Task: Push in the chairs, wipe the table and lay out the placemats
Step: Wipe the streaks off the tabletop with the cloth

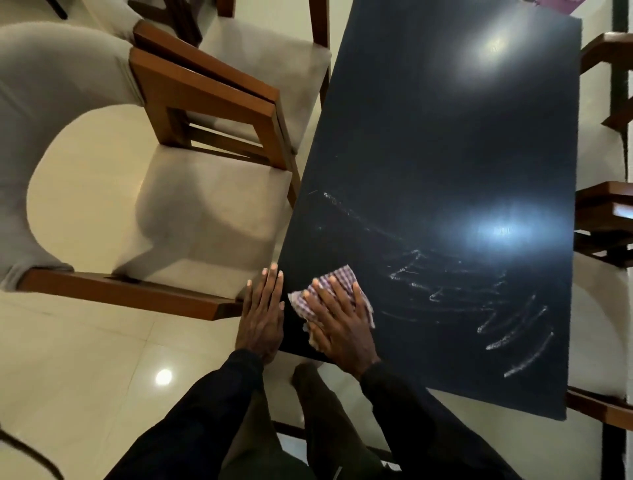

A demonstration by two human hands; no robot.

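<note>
A dark glossy table (445,137) runs away from me, with wet streaks across its near right part. My right hand (339,322) lies flat with straight fingers on a checked cloth (337,279) at the table's near left corner. Beside it, my left hand (262,317) rests flat with straight fingers along the table's left edge. A wooden chair with a beige seat (205,212) stands to the left of the table, its seat out from under the top. A second similar chair (267,58) stands beyond it.
More wooden chairs (606,219) line the table's right side, partly cut off by the frame. Shiny cream floor tiles (85,359) lie to my left. Something purple (561,4) shows at the table's far end.
</note>
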